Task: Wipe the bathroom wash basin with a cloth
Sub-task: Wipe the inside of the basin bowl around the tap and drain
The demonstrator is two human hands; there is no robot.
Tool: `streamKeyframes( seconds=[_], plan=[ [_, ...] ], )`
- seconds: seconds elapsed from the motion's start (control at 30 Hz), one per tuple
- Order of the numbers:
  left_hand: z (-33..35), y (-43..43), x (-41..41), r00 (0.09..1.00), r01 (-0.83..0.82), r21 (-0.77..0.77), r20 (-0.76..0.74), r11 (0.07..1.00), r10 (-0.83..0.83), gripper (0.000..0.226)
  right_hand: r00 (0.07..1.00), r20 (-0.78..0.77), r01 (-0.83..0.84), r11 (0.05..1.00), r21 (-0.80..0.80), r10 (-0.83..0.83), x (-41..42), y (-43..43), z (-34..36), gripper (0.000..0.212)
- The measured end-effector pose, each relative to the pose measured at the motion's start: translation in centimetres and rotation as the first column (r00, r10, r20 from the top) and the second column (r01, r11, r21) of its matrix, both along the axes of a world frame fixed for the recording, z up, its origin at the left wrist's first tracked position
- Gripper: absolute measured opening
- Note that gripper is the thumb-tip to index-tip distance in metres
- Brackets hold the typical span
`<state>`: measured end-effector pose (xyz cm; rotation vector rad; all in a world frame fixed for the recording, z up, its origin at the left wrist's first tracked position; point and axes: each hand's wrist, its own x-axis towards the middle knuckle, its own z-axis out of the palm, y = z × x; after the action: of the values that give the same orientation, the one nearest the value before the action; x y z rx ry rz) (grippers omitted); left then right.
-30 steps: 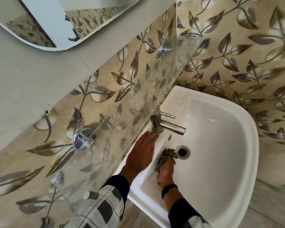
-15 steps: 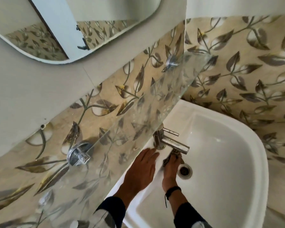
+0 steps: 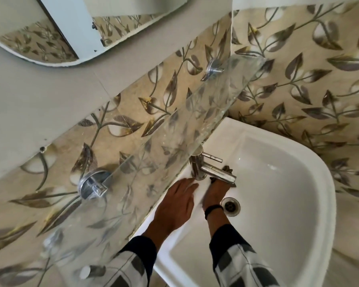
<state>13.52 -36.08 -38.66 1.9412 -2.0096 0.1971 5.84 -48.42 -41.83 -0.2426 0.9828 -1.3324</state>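
Cloth: a dark, bunched cloth [image 3: 228,168] sits inside the wash basin [image 3: 327,204] at its back edge, under the spout of the faucet [image 3: 212,172]. Only small bits of it show on either side of the spout.
Right hand: the right hand [image 3: 216,192] reaches up the back wall of the bowl to the cloth, with its knuckles just below the spout. The fingers are hidden by the spout, so I cannot tell whether they grasp the cloth or press it flat. A black band [image 3: 213,210] circles the wrist.
Left hand: the left hand [image 3: 177,201] lies flat on the back rim of the basin, fingers straight and released, holding nothing. The fingertips are near the base of the faucet.
Drain: a round metal drain [image 3: 230,206] lies in the bowl just beside the right wrist.
Faucet: chrome, upright on the back rim, its lever and spout pointing over the bowl.
Shelf: a clear glass shelf [image 3: 153,162] runs along the wall above the back rim and overlaps the left wrist. A chrome bracket [image 3: 92,184] holds it.
Walls: tiles [image 3: 298,79] with a leaf pattern meet at the corner behind the basin.
Mirror: a rounded mirror [image 3: 71,27] hangs above the shelf.
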Motion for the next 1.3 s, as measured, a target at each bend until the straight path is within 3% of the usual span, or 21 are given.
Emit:
streamKeyframes(
  seconds=[0.13,0.27,0.43,0.57,0.67,0.83,1.07,1.17,1.3],
  plan=[
    [0.2,0.1,-0.2,1.0,-0.012,0.006,0.014,1.0,0.012,0.038,0.995,-0.066,-0.076,0.997,-0.015,0.075,-0.3,1.0,-1.0,0.036],
    [0.3,0.1,-0.3,0.999,-0.033,0.013,0.028,0.999,0.033,0.039,0.983,-0.143,-0.117,0.993,0.0,0.116,-0.2,2.4,-1.8,0.012],
    [0.6,0.1,-0.5,0.999,-0.043,0.026,0.025,0.999,0.042,0.039,0.996,-0.047,-0.075,0.997,-0.028,0.073,-0.8,-1.2,-0.7,0.038],
    [0.7,0.2,-0.5,0.999,-0.032,0.022,0.0,0.999,0.032,0.038,0.989,-0.14,-0.049,0.996,-0.071,0.039,-0.2,0.6,-1.5,0.035],
    [0.9,0.1,-0.4,0.999,-0.037,0.019,-0.013,0.999,0.037,0.037,0.966,-0.23,-0.133,0.99,-0.051,0.118,-0.4,2.2,-2.2,0.044],
    [1.1,0.2,-0.7,0.998,-0.042,0.018,-0.036,0.999,0.042,0.036,0.976,-0.2,-0.09,0.996,-0.013,0.086,-0.8,0.3,-0.8,0.033],
    [1.0,0.3,-0.8,0.996,-0.076,0.04,-0.053,0.996,0.078,0.036,0.917,-0.339,-0.247,0.967,-0.067,0.211,-1.5,1.9,-2.5,0.007],
    [0.9,0.3,-0.6,0.994,-0.087,0.058,-0.068,0.995,0.091,0.037,0.873,-0.45,-0.249,0.966,-0.075,0.19,-1.9,0.3,-2.0,0.016],
    [0.7,0.2,-0.4,0.994,-0.078,0.042,-0.078,0.996,0.081,0.037,0.901,-0.414,-0.147,0.989,-0.005,0.131,-1.0,0.2,-0.6,0.012]
  ],
)
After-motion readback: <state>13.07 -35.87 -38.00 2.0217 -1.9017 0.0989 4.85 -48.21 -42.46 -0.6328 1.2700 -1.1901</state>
